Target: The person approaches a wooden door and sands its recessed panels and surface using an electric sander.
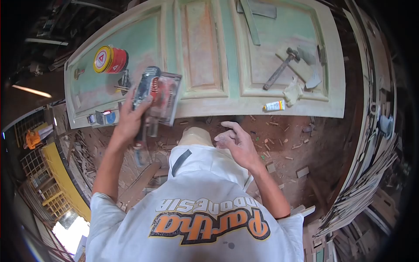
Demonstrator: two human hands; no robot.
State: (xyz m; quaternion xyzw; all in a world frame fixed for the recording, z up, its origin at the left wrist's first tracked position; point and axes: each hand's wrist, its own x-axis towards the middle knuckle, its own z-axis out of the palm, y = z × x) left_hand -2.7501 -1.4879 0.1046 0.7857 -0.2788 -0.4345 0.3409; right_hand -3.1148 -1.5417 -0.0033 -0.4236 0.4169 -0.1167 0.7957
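My left hand [130, 117] grips a black and red power sander [152, 89], lifted over the near left edge of a wooden panel door [204, 105]. The sander's flat pad faces right, and it is somewhat blurred. My right hand [238, 143] hangs in front of the door's near edge, close to my body. Its fingers are loosely bent and apart, with nothing in them. The door carries patchy green, cream and pinkish colour over its raised panels.
On the door lie a red and yellow can [111, 60], a hammer [281, 70], a small tube [274, 105], a crumpled piece [293, 91] and a long flat strip [249, 22]. Wood scraps litter the floor [283, 135]. Stacked boards [362, 192] stand at right, a yellow board [65, 179] at left.
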